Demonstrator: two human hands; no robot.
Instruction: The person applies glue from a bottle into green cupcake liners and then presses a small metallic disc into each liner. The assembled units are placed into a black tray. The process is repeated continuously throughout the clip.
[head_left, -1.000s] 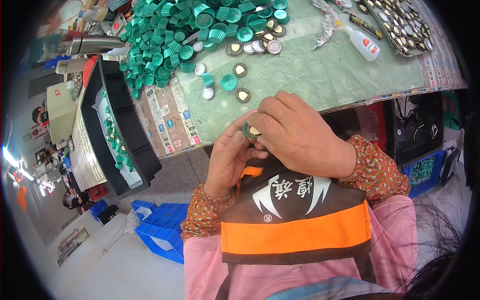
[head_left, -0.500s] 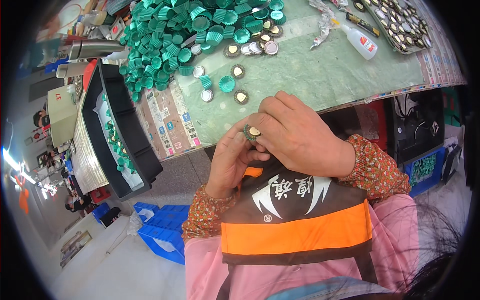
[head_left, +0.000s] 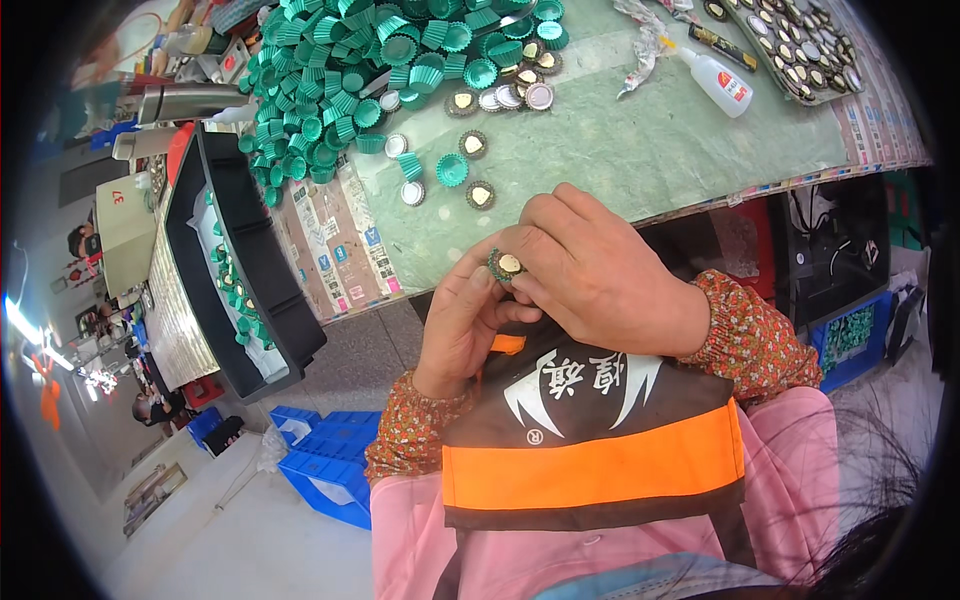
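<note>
Above my lap, just off the table's near edge, my left hand (head_left: 457, 318) pinches a small round green fluted cup (head_left: 508, 265) between thumb and fingers. A dark piece with a cream top shows inside it. The fingers of my right hand (head_left: 598, 272) are bent against its right side, partly hiding it. Nearest on the table lie a dark fluted disc with a cream centre (head_left: 480, 195), an upright green fluted cup (head_left: 452, 169), a tipped green cup (head_left: 410, 166) and a white-faced disc (head_left: 412, 193). Another cream-centred disc (head_left: 473, 144) lies farther back.
A large heap of green fluted cups (head_left: 330, 85) covers the table's far left. A black tray (head_left: 250, 260) with filled cups stands left. At the far right are a white glue bottle (head_left: 722, 86), a black tube (head_left: 722, 47) and a tray of discs (head_left: 800, 50). Blue crates (head_left: 325, 460) sit below.
</note>
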